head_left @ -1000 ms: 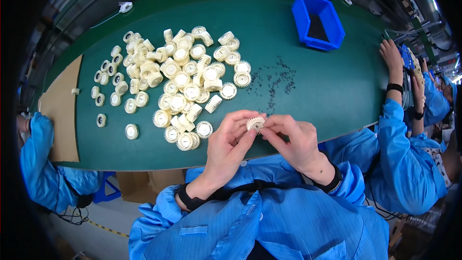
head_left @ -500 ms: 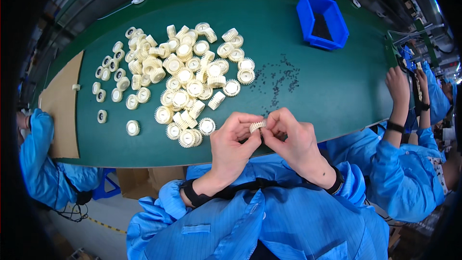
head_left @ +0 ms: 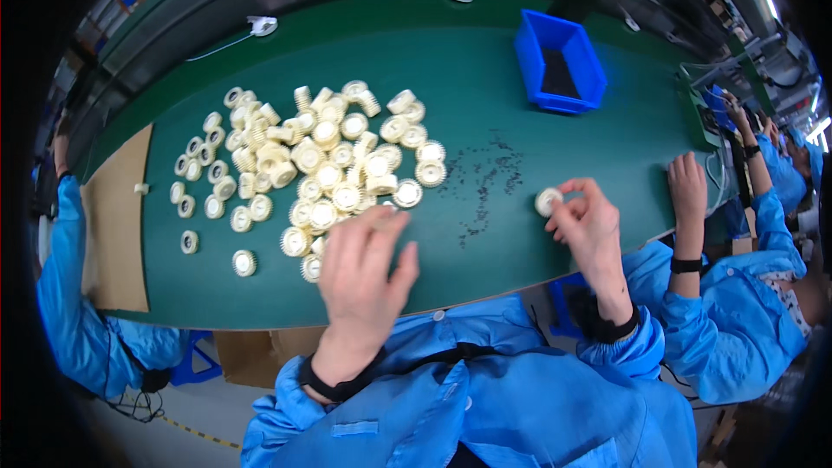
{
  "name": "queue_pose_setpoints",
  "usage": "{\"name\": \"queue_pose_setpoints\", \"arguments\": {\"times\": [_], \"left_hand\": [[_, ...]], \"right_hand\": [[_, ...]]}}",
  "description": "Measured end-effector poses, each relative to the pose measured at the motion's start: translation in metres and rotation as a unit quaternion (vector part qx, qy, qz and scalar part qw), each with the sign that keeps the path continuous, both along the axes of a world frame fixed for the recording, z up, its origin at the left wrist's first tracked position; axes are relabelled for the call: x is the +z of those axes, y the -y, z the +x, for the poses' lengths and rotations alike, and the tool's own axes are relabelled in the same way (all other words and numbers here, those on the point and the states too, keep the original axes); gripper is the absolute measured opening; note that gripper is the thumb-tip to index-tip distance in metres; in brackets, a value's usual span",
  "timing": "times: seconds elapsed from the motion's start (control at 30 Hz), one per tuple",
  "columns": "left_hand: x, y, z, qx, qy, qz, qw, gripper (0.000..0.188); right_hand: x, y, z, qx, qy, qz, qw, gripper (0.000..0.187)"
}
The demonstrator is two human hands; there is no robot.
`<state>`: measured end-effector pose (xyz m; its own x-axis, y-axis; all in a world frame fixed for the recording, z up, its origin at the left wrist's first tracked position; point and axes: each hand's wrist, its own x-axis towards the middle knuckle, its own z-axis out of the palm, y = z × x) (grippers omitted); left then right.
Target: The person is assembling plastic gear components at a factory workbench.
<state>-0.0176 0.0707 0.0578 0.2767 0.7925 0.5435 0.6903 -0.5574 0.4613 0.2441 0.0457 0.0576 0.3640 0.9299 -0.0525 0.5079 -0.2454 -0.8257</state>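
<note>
My left hand (head_left: 362, 269) reaches over the near edge of a heap of cream toothed plastic wheels (head_left: 325, 175), its fingers stretched out and slightly blurred. Whether its fingertips touch a wheel is hidden behind the hand. Away from the heap, at the right, my right hand (head_left: 589, 230) has thumb and forefinger at one cream toothed wheel (head_left: 548, 201), which lies at or just above the green table. Between the heap and that wheel are scattered tiny black parts (head_left: 485, 178).
A blue bin (head_left: 568, 104) with black contents stands at the back right. Cardboard (head_left: 121, 225) covers the table's left end. A co-worker's hand (head_left: 687, 182) rests at the right edge; another person's blue sleeve (head_left: 65, 247) shows at the left.
My hands have separated from the wheel they both held. The right has carried it rightward; the left has moved left to the heap and opened. The right co-worker's near hand has lowered.
</note>
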Motion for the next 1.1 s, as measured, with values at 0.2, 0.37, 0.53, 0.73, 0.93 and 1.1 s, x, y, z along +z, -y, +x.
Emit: {"name": "queue_pose_setpoints", "arguments": {"times": [0.2,0.37,0.53,0.73,0.93,1.1], "left_hand": [[0.002,-0.008,-0.004,0.034,-0.105,-0.005,0.994,0.04],[-0.003,-0.01,-0.003,0.032,-0.121,0.011,0.992,0.041],[-0.007,-0.012,-0.006,0.029,-0.097,0.009,0.995,0.035],[0.009,-0.005,0.001,-0.023,0.08,-0.064,0.994,0.029],[-0.002,0.004,0.01,-0.146,0.46,-0.445,0.755,0.028],[-0.009,0.007,0.017,-0.162,0.519,-0.511,0.666,0.042]], "right_hand": [[-0.014,-0.011,0.046,-0.142,0.084,0.107,0.981,0.027],[-0.013,-0.008,0.007,0.039,0.149,0.134,0.979,0.015],[-0.018,-0.018,-0.02,0.136,0.295,0.184,0.928,0.008],[-0.014,-0.024,-0.024,0.183,0.383,0.162,0.891,0.006],[-0.024,-0.026,-0.028,0.187,0.438,0.137,0.869,0.009],[-0.016,-0.019,-0.028,0.171,0.393,0.168,0.888,0.008]]}}
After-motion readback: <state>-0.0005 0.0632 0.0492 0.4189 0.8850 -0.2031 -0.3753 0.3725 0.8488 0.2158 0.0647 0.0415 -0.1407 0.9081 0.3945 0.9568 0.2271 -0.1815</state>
